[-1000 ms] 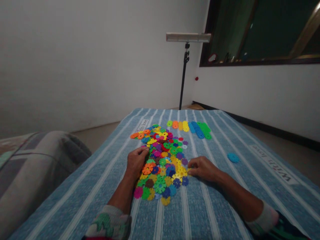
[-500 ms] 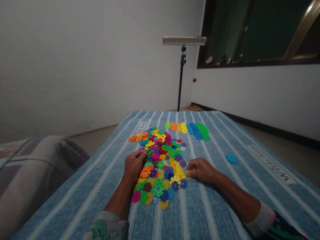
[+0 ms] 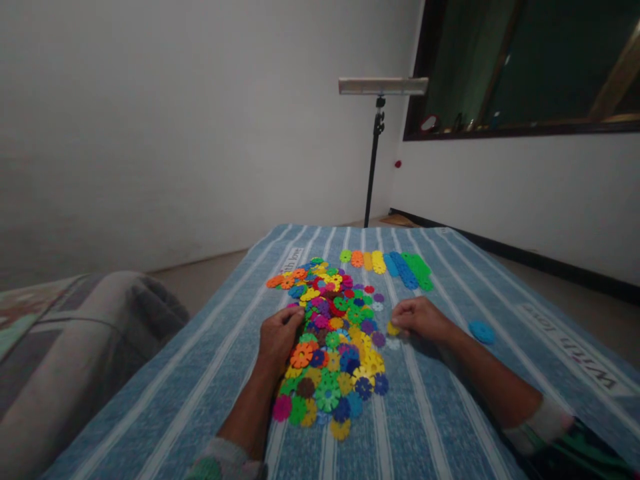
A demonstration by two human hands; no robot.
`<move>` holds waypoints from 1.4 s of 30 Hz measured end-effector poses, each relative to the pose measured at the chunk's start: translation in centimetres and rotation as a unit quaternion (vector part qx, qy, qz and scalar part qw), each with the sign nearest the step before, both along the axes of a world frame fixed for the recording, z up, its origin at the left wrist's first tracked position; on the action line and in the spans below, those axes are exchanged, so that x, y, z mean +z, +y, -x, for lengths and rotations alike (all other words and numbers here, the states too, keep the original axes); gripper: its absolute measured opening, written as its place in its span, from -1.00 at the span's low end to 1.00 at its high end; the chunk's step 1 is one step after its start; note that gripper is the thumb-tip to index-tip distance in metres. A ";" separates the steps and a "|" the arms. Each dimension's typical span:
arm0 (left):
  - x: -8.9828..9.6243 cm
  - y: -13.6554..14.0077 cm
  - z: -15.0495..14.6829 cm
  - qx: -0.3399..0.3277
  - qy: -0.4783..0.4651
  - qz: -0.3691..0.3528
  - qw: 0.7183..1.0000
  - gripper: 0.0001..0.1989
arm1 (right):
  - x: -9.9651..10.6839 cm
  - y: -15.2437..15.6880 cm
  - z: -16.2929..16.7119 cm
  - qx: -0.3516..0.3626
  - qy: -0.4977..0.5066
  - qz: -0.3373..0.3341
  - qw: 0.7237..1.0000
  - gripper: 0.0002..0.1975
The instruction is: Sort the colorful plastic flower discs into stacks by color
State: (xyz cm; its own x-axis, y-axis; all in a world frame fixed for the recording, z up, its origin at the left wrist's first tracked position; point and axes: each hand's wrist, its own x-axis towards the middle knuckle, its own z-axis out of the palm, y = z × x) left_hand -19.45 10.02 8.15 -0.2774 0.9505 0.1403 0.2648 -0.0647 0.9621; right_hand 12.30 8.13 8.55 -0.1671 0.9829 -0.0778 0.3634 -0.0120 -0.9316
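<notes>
My right hand [image 3: 420,319] pinches a yellow flower-shaped disc [image 3: 393,329] just right of the big pile. Below that disc, a pale translucent disc [image 3: 394,343] shows on the cloth. My left hand [image 3: 280,335] rests against the left side of the pile, fingers curled and pressed together; whatever they hold, if anything, is hidden. Between the hands spreads the heap of plastic flower discs [image 3: 327,340] in many colours, overlapping one another. A blue disc stack [image 3: 482,332] lies apart, to the right of my right hand.
Beyond the heap lie rows of overlapped discs sorted by colour, among them a green row [image 3: 417,270] and a yellow row [image 3: 379,262]. A striped blue cloth [image 3: 200,400] covers the table. Behind stands a lamp on a pole [image 3: 373,160]; a draped grey form [image 3: 95,347] is at left.
My right hand has lifted away from the heap's right edge, up and to the right, with a yellow disc in its fingers. My left hand stays by the heap. The view has shifted slightly.
</notes>
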 end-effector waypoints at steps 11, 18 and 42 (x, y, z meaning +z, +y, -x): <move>-0.2 -0.4 0.2 -0.005 0.002 0.003 1.000 -0.72 | 3.0 14.8 0.9 -0.127 -0.216 -0.096 0.963 -0.83; -0.2 -0.4 0.1 -0.009 0.004 0.003 1.000 -0.74 | 1.5 17.9 0.9 -0.123 -0.263 -0.110 0.951 -0.80; -0.1 -0.5 0.0 -0.010 0.016 0.009 1.000 -0.73 | 1.6 17.9 1.2 -0.158 -0.305 -0.148 0.927 -0.83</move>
